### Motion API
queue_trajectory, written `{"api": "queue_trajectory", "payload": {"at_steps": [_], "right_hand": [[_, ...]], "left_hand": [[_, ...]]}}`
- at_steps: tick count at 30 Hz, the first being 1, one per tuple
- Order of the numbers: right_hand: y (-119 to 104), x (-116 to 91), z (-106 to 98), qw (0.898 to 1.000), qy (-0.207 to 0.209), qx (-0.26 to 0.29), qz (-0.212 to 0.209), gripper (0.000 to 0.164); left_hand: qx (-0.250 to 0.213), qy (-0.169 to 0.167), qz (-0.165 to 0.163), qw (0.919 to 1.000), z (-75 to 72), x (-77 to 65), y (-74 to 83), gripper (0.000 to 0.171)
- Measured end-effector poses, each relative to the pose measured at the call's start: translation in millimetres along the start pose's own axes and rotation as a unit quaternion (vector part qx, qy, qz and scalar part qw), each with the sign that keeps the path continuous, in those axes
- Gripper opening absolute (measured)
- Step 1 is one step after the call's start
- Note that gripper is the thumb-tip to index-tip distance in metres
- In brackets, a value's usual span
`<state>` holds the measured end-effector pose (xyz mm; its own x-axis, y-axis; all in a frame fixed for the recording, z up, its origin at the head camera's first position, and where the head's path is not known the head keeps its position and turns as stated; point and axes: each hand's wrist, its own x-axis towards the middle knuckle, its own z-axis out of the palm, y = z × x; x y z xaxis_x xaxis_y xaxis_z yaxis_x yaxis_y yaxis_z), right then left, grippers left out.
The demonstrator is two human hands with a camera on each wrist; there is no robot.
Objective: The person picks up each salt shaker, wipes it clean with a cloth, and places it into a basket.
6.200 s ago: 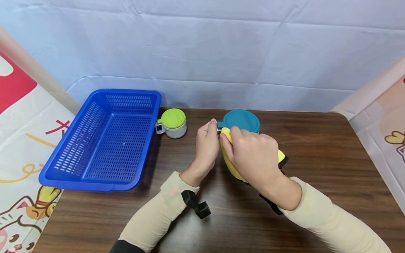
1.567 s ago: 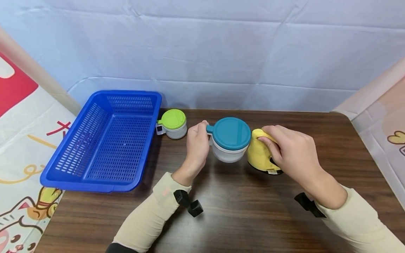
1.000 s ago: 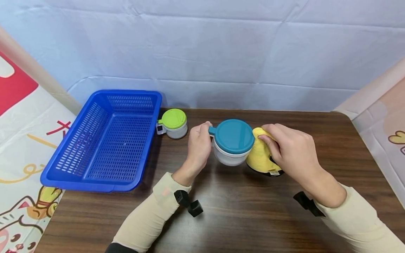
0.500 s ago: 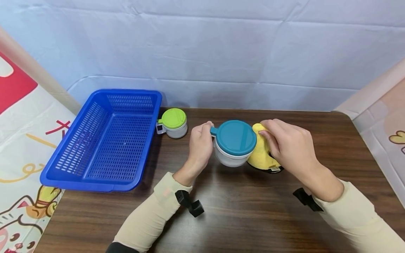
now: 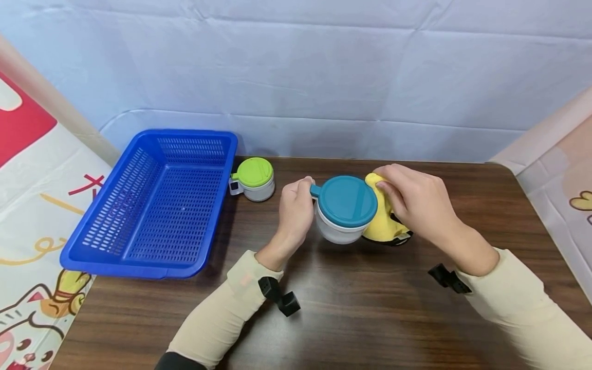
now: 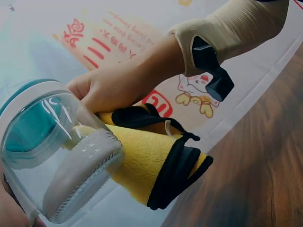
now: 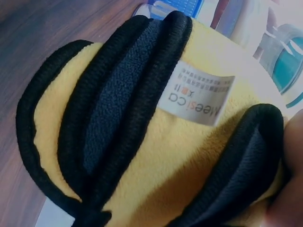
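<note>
My left hand [image 5: 296, 205] grips the handle of a clear seasoning jar [image 5: 339, 235] with a teal lid [image 5: 348, 201]. In the left wrist view a white mass shows inside the glass [image 6: 80, 170]. My right hand [image 5: 418, 203] pinches a yellow cloth [image 5: 380, 227] with black edging, bunched against the jar's right side near the lid. From the right wrist view, the cloth [image 7: 161, 156] fills most of the picture, its folds and white label [image 7: 196, 92] facing the camera. The fingers of my left hand round the handle are partly hidden.
A smaller jar [image 5: 259, 193] with a green lid stands at the back, left of my hands. Beside it is a blue perforated basket [image 5: 134, 271] on the left. The brown wooden table [image 5: 361, 308] ends at a pale fabric backdrop [image 5: 296, 77].
Earlier my right hand and the cloth were in front of the jar; the jar has since come nearer. Over the last second the cloth slid slightly back and left along its side.
</note>
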<state>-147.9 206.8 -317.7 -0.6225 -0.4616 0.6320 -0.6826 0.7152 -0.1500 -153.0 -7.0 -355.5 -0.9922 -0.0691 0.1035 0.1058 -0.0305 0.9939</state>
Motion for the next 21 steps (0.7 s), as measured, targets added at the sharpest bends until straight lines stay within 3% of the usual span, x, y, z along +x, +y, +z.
{"api": "queue_trajectory", "payload": {"at_steps": [21], "right_hand": [[11.5, 25.9, -1.8, 0.996, -0.067, 0.034, -0.049, 0.019]], "left_hand": [[-0.002, -0.001, 0.006, 1.0000, 3.9, 0.0, 0.6, 0.045]]}}
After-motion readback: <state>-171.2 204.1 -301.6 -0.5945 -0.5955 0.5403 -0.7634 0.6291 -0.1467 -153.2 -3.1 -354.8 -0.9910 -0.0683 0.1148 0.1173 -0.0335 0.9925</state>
